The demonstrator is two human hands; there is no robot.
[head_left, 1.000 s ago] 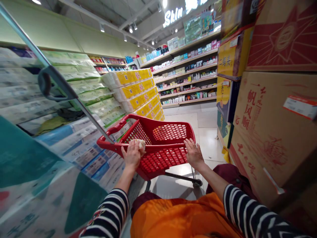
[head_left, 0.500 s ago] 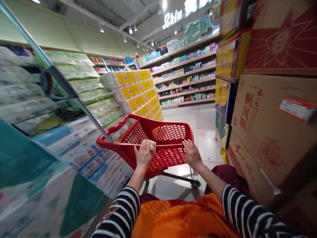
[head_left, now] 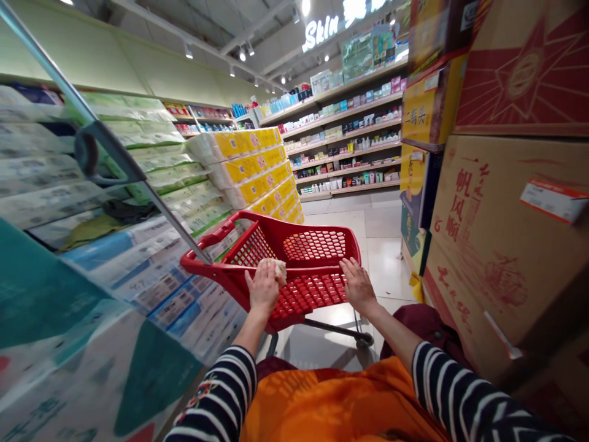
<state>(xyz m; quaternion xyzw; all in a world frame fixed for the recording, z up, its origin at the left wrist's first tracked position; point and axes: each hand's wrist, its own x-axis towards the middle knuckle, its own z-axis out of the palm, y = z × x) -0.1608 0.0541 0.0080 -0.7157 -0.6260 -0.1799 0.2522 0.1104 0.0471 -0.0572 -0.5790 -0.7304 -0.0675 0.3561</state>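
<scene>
A red plastic shopping cart (head_left: 317,230) stands side-on in front of me, with slotted basket walls. My left hand (head_left: 264,287) is closed on a crumpled whitish cloth (head_left: 280,270) and presses it against the cart's near top rim. My right hand (head_left: 359,283) rests on the same rim near its right end, fingers curled over the edge. A metal pole (head_left: 170,218) with a grey plastic grip (head_left: 103,153) slants down toward the cart's handle end at the left.
Stacked tissue packs (head_left: 248,166) and other wrapped paper packs (head_left: 175,301) line the left. Tall cardboard cartons (head_left: 497,245) rise close on my right. Behind the cart are pale floor tiles (head_left: 384,264) and shelves (head_left: 350,138) of bottles and boxes.
My left hand has slid slightly left along the cart's rim with the cloth. My right hand stays in nearly the same place on the rim.
</scene>
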